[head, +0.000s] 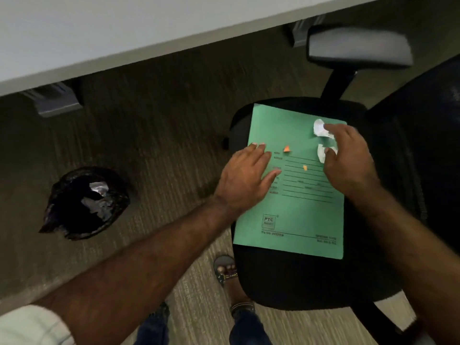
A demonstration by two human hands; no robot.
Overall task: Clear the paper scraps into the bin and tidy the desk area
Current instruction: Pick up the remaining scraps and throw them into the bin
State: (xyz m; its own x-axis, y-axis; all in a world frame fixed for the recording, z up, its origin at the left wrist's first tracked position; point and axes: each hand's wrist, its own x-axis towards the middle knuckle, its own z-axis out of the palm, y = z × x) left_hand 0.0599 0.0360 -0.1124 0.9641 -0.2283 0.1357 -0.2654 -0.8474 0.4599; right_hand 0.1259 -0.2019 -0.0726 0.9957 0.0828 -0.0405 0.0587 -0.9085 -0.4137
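Presently your right hand (348, 160) fingers pinch flimsy white paper scraps (323, 140); left hand (246, 180) lies flat, open, on the green card folder (293, 215); take crumpled edges lightly.

Crumpled white paper scraps (323, 138) lie at the far right of a flat green printed folder (293, 212); two small orange bits (286, 149) nearby. Black-bagged bin (84, 202) sits well left, white scraps inside.
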